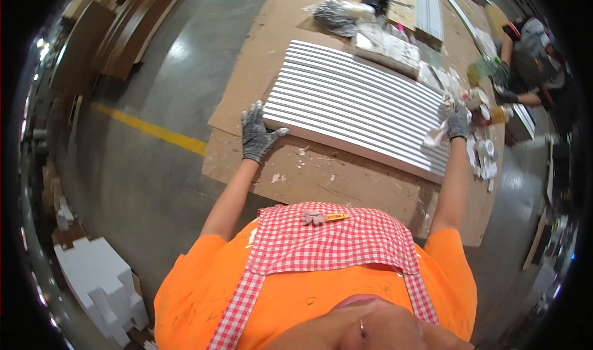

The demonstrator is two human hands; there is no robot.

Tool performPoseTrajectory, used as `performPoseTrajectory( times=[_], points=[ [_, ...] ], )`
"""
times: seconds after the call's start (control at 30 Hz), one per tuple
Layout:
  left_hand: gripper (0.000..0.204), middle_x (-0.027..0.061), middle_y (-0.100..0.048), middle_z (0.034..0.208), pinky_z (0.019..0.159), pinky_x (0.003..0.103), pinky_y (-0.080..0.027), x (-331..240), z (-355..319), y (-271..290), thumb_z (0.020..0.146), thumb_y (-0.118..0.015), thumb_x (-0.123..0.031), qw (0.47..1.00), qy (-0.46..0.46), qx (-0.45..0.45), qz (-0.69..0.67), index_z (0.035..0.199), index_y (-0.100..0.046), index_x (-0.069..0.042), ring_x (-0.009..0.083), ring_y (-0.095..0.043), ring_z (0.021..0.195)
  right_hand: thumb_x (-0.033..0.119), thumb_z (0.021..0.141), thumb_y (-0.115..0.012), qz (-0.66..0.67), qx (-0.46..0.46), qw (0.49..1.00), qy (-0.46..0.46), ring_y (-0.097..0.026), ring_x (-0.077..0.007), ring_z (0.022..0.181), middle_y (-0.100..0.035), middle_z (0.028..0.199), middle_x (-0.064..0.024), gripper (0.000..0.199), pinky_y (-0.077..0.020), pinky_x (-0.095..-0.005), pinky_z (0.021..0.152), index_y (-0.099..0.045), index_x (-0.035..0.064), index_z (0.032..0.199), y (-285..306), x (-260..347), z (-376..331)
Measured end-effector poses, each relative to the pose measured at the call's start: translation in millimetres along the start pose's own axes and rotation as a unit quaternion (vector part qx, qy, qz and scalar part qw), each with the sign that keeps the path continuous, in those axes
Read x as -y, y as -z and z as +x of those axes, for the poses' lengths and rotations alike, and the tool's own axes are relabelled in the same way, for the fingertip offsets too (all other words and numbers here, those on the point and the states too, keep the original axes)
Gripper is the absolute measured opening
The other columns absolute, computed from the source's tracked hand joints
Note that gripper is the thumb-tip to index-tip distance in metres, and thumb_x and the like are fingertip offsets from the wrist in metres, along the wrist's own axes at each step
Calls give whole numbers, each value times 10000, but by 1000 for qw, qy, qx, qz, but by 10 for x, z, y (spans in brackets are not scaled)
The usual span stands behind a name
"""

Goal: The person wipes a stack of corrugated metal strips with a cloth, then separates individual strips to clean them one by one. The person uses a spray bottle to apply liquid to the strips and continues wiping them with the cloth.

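Observation:
A row of long white strips or slats [358, 106] lies side by side on the cardboard-covered table [247, 91] in front of me. My left hand [257, 134], in a grey knit glove, is open with its fingers spread. It rests against the left end of the strips, thumb along their near edge. At the right end, my right hand [458, 121], gloved the same way, is closed on a crumpled white rag [440, 133] pressed over the strips. Its fingertips are partly hidden by the rag.
Beyond the strips lie plastic-wrapped bundles [386, 47] and a stack of long profiles [428, 10]. Cans [477, 98] and an amber bottle [499, 114] stand right of my right hand. A co-worker [537, 60] at the far right holds a greenish bottle [485, 68].

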State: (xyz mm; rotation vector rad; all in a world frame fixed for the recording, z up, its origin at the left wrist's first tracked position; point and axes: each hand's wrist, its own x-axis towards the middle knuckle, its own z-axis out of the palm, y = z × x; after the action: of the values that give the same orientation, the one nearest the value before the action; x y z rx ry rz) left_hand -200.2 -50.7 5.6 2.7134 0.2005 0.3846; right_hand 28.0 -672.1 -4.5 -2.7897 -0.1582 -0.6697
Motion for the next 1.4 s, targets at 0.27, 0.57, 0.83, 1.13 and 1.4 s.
performPoseTrajectory(
  times=[0.27,0.57,0.83,1.13,1.4],
  points=[
    [1095,199,-339,1424,1135,449,-117,99,-137,97,627,-589,-747,999,31,6,4,1371,-333,14,330,-268,1348,475,939,-296,-270,218,933,-96,-240,-304,1373,-323,1471,-98,568,-119,-469,1123,-354,173,1416,-123,1834,-65],
    [1022,160,-300,1452,1149,426,-105,66,-62,199,683,-592,-706,998,24,50,-26,1363,-346,15,284,-222,1374,416,917,-399,-29,199,979,28,-308,-336,1332,-388,1402,-193,538,-204,-446,1108,-442,92,1344,-716,4027,85],
    [1048,176,-280,1465,1147,423,-90,102,-133,223,687,-570,-714,996,48,65,-46,1388,-309,20,295,-202,1381,340,881,-476,10,113,976,186,-375,-352,1274,-455,1349,-140,426,-221,-483,1079,-517,141,1255,-1331,5314,259],
    [916,203,-499,1260,1069,444,-281,144,-44,69,596,-757,-554,988,40,4,-148,1264,-451,-7,355,-441,1202,-8,841,-426,639,108,734,206,-583,-235,904,-629,1016,-110,310,-470,-354,828,-624,89,1060,-970,5753,410],
    [922,185,-425,1359,1104,464,-201,32,-50,-28,635,-725,-569,998,-25,-33,-43,1300,-420,-7,331,-362,1282,100,812,-549,379,116,898,192,-438,-332,1230,-482,1310,-168,371,-375,-387,994,-593,174,1172,107,4598,-883]
  ],
)
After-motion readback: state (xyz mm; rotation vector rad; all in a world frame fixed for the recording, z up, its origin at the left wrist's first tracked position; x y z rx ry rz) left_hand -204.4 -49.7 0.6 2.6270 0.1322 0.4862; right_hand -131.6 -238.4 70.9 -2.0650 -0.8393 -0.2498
